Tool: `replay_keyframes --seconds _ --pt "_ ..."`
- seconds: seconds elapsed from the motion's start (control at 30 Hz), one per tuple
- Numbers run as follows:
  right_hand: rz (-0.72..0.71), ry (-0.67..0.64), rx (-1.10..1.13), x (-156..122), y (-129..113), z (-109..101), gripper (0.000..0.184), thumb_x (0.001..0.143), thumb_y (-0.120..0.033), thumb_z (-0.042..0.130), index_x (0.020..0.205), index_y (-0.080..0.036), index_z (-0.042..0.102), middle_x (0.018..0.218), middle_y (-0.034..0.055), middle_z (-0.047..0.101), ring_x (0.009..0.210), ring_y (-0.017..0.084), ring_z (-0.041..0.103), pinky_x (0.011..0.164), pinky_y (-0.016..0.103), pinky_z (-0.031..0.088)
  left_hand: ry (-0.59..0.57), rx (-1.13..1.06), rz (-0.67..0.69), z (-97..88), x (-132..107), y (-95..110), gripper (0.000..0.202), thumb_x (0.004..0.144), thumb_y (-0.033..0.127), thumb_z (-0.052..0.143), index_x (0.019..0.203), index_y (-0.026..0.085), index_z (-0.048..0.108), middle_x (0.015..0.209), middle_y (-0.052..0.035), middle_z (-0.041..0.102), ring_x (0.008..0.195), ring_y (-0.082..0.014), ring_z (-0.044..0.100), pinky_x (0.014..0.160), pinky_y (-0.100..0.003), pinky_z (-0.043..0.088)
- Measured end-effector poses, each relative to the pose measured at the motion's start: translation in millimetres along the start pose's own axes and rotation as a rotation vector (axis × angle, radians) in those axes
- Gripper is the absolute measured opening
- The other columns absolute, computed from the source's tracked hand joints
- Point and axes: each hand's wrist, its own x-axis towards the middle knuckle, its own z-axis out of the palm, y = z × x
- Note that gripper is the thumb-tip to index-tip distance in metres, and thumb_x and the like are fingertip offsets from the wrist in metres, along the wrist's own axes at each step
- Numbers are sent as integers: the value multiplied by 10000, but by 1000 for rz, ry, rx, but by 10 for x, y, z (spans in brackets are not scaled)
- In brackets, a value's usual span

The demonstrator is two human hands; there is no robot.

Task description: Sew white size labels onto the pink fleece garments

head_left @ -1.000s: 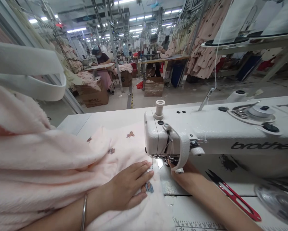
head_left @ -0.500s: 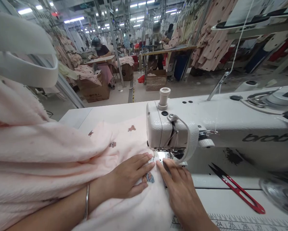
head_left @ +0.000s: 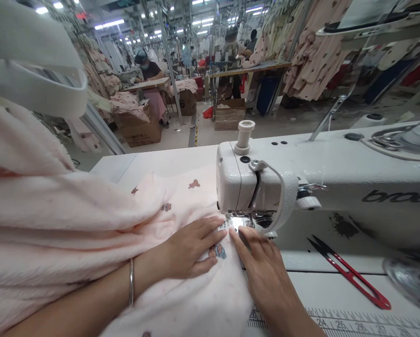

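A white surface (head_left: 167,164) carries everything here, with its far corner bare at the left. The sewing machine (head_left: 301,159), also white, stands along its right side. A soft pink cloth (head_left: 132,224) printed with small bears covers the left and middle, lying fairly flat beside the machine's head and heaped in thick folds farther left. In front of the machine a thin dark line (head_left: 339,272) crosses the surface. Red-handled scissors (head_left: 357,276) lie aslant over that line, dark blades pointing away, beneath the machine's arm. Just beside them, at the right edge, sits a clear round object (head_left: 411,276), blurred. A numbered ruler (head_left: 350,323) runs along the near side, its left end meeting the cloth.
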Motion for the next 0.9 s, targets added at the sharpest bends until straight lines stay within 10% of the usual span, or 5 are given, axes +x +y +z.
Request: replay_keyframes --seconds 0.9 --pt "-18 102 30 -131 -311 -120 513 841 36 309 1334 -50 423 1393 166 416 1331 270 326 994 422 466 105 74 -18 25 96 -100 474 911 259 455 1360 153 348 1341 -137 468 1305 -243 384 1099 -432 362"
